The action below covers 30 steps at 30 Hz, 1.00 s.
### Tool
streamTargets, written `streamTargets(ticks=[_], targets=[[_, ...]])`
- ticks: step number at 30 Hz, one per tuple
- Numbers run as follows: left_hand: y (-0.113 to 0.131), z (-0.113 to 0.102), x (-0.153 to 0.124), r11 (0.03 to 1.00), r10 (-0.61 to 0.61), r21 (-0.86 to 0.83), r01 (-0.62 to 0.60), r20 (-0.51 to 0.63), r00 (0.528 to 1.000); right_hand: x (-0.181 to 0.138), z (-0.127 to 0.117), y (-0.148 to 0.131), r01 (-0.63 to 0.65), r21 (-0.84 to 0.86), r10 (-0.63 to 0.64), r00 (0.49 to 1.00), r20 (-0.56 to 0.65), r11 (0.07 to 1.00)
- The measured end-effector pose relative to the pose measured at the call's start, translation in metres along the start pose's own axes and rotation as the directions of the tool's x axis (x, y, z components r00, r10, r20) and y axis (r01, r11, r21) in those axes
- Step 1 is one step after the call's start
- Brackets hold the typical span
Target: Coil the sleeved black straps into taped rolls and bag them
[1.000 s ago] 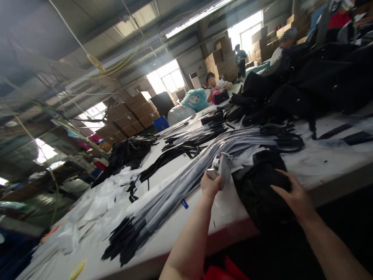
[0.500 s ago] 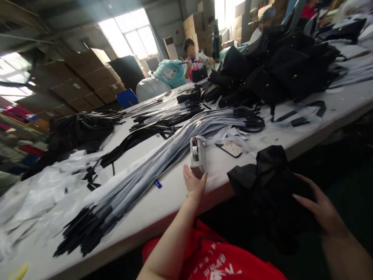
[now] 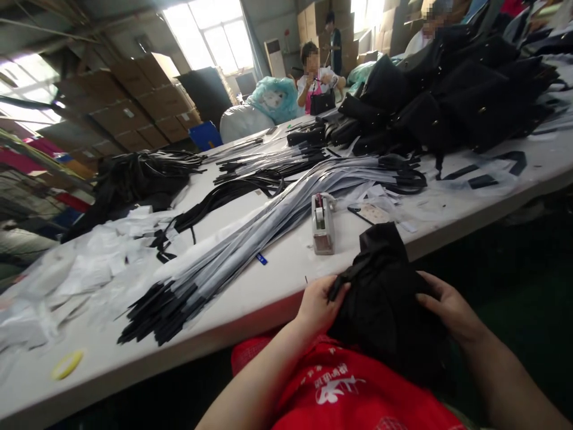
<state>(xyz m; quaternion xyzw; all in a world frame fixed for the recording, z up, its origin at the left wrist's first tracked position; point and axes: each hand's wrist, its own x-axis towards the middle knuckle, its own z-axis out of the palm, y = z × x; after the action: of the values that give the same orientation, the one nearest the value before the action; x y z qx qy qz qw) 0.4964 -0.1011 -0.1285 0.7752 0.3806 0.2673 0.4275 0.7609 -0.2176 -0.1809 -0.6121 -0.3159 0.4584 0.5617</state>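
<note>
Black bag (image 3: 385,298) overhangs white table (image 3: 277,286) amid stacked cartons (image 3: 129,107).

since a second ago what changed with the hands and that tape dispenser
The left hand let go of the tape dispenser, which now stands on the table, and came back to grip the black bag. The right hand stays on the bag. The strap bundles lie as before.

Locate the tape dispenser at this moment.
In the head view, the tape dispenser stands on the white table near its front edge, just beyond the black bag, beside the wrapped straps.
</note>
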Motion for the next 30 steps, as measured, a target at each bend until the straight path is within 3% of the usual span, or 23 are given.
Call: streamTargets(ticks=[3,4,7,8,10,13,16,18,20,22,24,25,27,29,30], targets=[[-0.014,-0.031,-0.014,0.989,-0.12,-0.108,0.099,-0.206,0.971,0.007,-0.014,-0.008,-0.064,0.007,0.064,0.981,-0.186,0.998],[-0.021,-0.042,-0.019,0.973,-0.192,-0.179,0.144,-0.286,0.939,0.009,-0.02,-0.011,-0.056,0.047,0.068,0.949,-0.307,0.997],[-0.046,-0.075,-0.032,0.919,-0.356,-0.327,0.22,-0.452,0.818,0.013,-0.039,-0.019,0.004,0.104,0.062,0.784,-0.617,0.995],[-0.055,-0.085,-0.037,0.914,-0.375,-0.335,0.229,-0.484,0.79,0.013,-0.044,-0.019,0.023,0.088,0.041,0.753,-0.657,0.996],[-0.071,-0.104,-0.045,0.914,-0.389,-0.324,0.244,-0.526,0.756,0.014,-0.054,-0.018,0.05,0.041,-0.009,0.74,-0.672,0.998],[-0.092,-0.125,-0.058,0.901,-0.42,-0.349,0.257,-0.553,0.719,0.016,-0.062,-0.013,0.053,0.014,-0.033,0.786,-0.617,0.999],[-0.11,-0.137,-0.07,0.859,-0.489,-0.443,0.256,-0.565,0.665,0.02,-0.061,-0.01,-0.02,0.044,0.041,0.846,-0.532,0.999],[-0.12,-0.144,-0.077,0.827,-0.542,-0.481,0.291,-0.549,0.636,0.022,-0.058,-0.011,-0.079,0.001,0.068,0.86,-0.506,0.997],[-0.127,-0.151,-0.082,0.833,-0.55,-0.383,0.4,-0.49,0.676,0.023,-0.054,-0.014,-0.087,-0.102,0.025,0.869,-0.494,0.991],[-0.126,-0.157,-0.086,0.86,-0.49,-0.119,0.496,-0.463,0.739,0.019,-0.046,-0.021,-0.025,-0.221,-0.078,0.894,-0.441,0.975],[-0.115,-0.161,-0.091,0.856,-0.332,0.163,0.49,-0.554,0.763,0.011,-0.032,-0.033,0.088,-0.331,-0.202,0.923,-0.328,0.94],[-0.106,-0.161,-0.093,0.847,-0.234,0.248,0.47,-0.619,0.749,0.005,-0.021,-0.041,0.147,-0.377,-0.252,0.935,-0.248,0.914],[-0.082,-0.155,-0.097,0.861,-0.137,0.288,0.419,-0.662,0.737,-0.011,0.01,-0.056,0.267,-0.436,-0.311,0.95,-0.033,0.859],[-0.056,-0.142,-0.098,0.913,-0.239,0.179,0.367,-0.495,0.835,-0.027,0.049,-0.07,0.409,-0.436,-0.324,0.91,0.258,0.802],[-0.044,-0.134,-0.097,0.93,-0.309,0.085,0.358,-0.348,0.885,-0.035,0.071,-0.074,0.484,-0.413,-0.316,0.855,0.412,0.771]])
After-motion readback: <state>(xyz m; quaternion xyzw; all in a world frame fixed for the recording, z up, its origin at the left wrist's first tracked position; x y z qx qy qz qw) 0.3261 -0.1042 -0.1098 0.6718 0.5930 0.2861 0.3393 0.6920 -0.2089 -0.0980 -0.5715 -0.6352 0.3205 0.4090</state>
